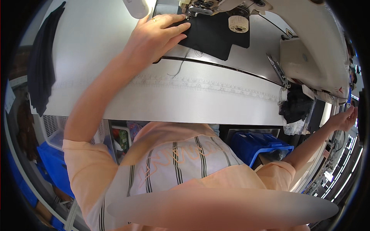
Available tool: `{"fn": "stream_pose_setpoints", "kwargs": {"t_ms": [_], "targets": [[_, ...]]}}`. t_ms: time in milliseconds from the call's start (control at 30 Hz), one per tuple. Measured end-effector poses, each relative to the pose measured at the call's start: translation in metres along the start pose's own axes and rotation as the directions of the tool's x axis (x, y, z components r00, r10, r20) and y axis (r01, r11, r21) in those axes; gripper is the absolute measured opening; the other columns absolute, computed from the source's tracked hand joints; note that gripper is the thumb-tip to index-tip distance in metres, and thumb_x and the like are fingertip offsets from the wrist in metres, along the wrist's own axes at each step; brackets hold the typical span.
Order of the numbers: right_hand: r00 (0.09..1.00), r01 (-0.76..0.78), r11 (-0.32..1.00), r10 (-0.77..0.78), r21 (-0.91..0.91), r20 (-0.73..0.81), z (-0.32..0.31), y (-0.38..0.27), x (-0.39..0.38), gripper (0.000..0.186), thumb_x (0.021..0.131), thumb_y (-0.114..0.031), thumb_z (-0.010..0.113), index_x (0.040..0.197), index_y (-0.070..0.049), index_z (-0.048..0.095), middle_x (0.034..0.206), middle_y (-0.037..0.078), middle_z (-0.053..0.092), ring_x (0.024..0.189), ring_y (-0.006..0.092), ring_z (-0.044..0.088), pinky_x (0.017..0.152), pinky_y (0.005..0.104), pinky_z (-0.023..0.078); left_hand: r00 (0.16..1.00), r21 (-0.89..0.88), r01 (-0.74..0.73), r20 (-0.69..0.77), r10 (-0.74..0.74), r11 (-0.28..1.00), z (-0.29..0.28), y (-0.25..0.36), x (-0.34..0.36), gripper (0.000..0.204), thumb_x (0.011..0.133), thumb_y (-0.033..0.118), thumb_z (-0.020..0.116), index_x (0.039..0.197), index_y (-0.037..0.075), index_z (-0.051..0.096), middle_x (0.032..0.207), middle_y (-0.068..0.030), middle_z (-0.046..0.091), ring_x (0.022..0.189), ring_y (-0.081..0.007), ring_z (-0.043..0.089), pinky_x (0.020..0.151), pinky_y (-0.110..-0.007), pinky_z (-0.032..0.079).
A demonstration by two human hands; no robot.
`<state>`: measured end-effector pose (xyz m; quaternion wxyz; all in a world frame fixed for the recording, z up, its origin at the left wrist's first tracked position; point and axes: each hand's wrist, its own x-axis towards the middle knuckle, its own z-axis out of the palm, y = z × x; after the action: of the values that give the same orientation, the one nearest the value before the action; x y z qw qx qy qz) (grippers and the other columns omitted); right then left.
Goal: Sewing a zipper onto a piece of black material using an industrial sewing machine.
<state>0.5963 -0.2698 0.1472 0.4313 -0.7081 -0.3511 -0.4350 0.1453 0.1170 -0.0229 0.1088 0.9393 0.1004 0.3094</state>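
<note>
The left hand [156, 36] lies flat, fingers extended and not closed around anything, pressing on the near-left edge of a piece of black fabric [212, 34]. The fabric rests on the white worktop [200, 104], directly under the presser foot [191, 12] of the sewing machine [308, 50], and extends to the right below a cream-coloured handwheel [238, 23]. A loose dark thread [181, 65] trails from the fabric toward a printed measuring scale [200, 85] along the worktop. The right hand [346, 118] is extended well away to the right, beyond the machine's end; whether its grip is open or closed cannot be determined. Thread snips [278, 69] lie beside the machine base. Dark cloth [42, 65] hangs over the worktop's left edge.
</note>
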Motion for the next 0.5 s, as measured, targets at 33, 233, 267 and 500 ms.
{"fn": "stream_pose_setpoints", "kwargs": {"t_ms": [33, 233, 267, 500], "targets": [[0.963, 0.268, 0.962, -0.266, -0.052, 0.041, 0.011, -0.068, -0.026, 0.026, 0.094, -0.011, 0.062, 0.113, 0.007, 0.063, 0.105, 0.016, 0.070, 0.090, 0.0196, 0.069, 0.082, 0.0301, 0.056, 1.000, -0.006, -0.011, 0.000, 0.011, 1.000, -0.001, 0.000, 0.000, 0.029, 0.089, 0.021, 0.067, 0.117, 0.015, 0.069, 0.122, -0.0012, 0.065, 0.098, -0.0211, 0.065, 0.106, -0.057, 0.034], [0.562, 0.162, 0.966, -0.259, 0.202, 0.785, 0.218, -0.189, -0.161, 0.034, 0.094, -0.024, 0.058, 0.120, -0.001, 0.059, 0.116, 0.018, 0.064, 0.114, 0.0349, 0.058, 0.096, 0.0412, 0.045, 1.000, -0.059, -0.006, 0.027, 0.008, 0.998, -0.006, 0.000, 0.001, 0.028, 0.092, 0.017, 0.062, 0.120, 0.014, 0.066, 0.125, -0.0011, 0.063, 0.099, -0.0204, 0.064, 0.108, -0.060, 0.029], [0.559, 0.144, 0.989, -0.096, 0.018, 0.824, 0.260, -0.161, -0.165, 0.033, 0.094, -0.023, 0.058, 0.119, -0.002, 0.059, 0.115, 0.018, 0.065, 0.113, 0.0350, 0.059, 0.095, 0.0415, 0.045, 0.999, -0.083, 0.023, 0.050, -0.019, 0.996, -0.007, 0.000, 0.000, 0.029, 0.093, 0.016, 0.061, 0.121, 0.015, 0.066, 0.125, -0.0010, 0.062, 0.099, -0.0203, 0.064, 0.109, -0.060, 0.028], [0.405, 0.238, 0.928, 0.173, -0.286, 0.898, 0.325, -0.108, -0.144, 0.027, 0.090, -0.020, 0.062, 0.110, -0.002, 0.063, 0.108, 0.017, 0.067, 0.103, 0.0357, 0.062, 0.089, 0.0431, 0.048, 0.997, -0.033, 0.052, 0.051, -0.050, 0.998, -0.009, -0.001, -0.001, 0.031, 0.092, 0.009, 0.059, 0.122, 0.013, 0.065, 0.125, -0.0012, 0.062, 0.099, -0.0222, 0.064, 0.109, -0.060, 0.027]]}}
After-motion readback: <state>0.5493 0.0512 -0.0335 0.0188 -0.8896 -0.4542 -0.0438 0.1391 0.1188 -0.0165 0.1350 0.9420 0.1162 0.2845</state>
